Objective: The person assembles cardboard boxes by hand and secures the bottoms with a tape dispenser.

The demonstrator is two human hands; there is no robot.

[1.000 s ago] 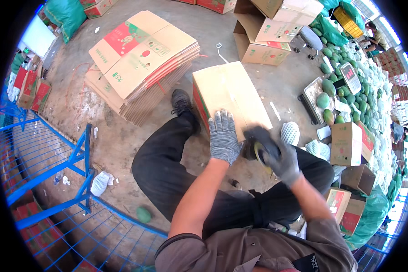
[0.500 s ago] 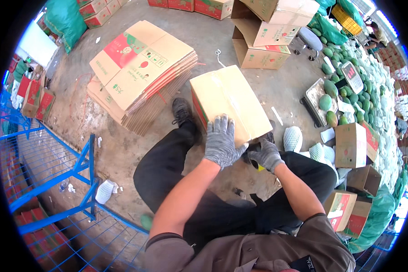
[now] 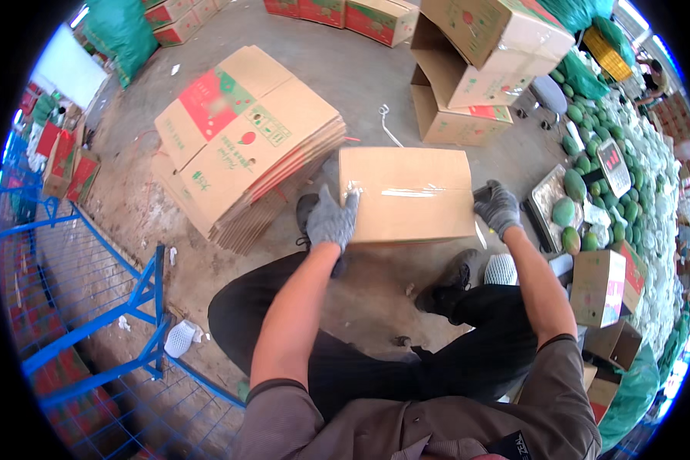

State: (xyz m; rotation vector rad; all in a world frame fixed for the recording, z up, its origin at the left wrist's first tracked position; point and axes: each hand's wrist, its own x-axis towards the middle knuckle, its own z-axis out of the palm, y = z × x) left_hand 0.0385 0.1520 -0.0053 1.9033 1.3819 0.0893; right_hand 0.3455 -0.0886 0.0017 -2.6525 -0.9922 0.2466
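A brown cardboard box (image 3: 410, 207) with clear tape along its top seam stands between my feet. My left hand (image 3: 332, 218), in a grey knit glove, grips its left end, the thumb up along the edge. At the opposite end my right hand (image 3: 500, 207), gloved alike, has its fingers curled against the side. Their tips are partly hidden. To the left lies a stack of flattened cardboard boxes (image 3: 245, 130) printed in red and green.
Open boxes (image 3: 468, 115) are piled ahead on the right. A scale (image 3: 553, 207) carries green fruit (image 3: 564, 211), beside a large fruit heap (image 3: 590, 123). Smaller boxes (image 3: 599, 287) stand at the right. A blue metal frame (image 3: 142, 307) runs along the left, near a white foam net (image 3: 180, 339).
The box has turned from slanted to square in front of me. My left hand has gone from its top to the left end, my right hand from the near corner to the right end.
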